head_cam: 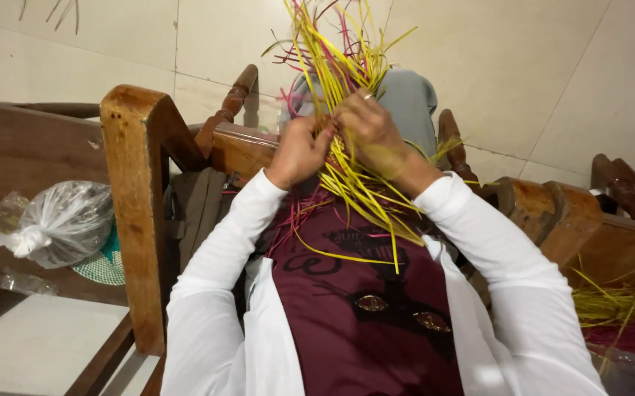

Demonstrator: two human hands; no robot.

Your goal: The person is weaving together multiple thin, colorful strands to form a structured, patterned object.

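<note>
Seen from above, a person in white sleeves and a dark red top holds a bundle of yellow and pink strips (347, 158) up over their lap. The left hand (299, 150) and the right hand (372, 132) sit side by side, both closed tight around the bundle's middle. A knotted clear plastic bag (57, 224) lies on a wooden chair (138, 183) to the left.

The upper tips of the yellow and pink strips (336, 66) are cut off by the top edge. Their crossing point is hidden behind the hands. The contents of the plastic bag (57, 224) cannot be told.
</note>
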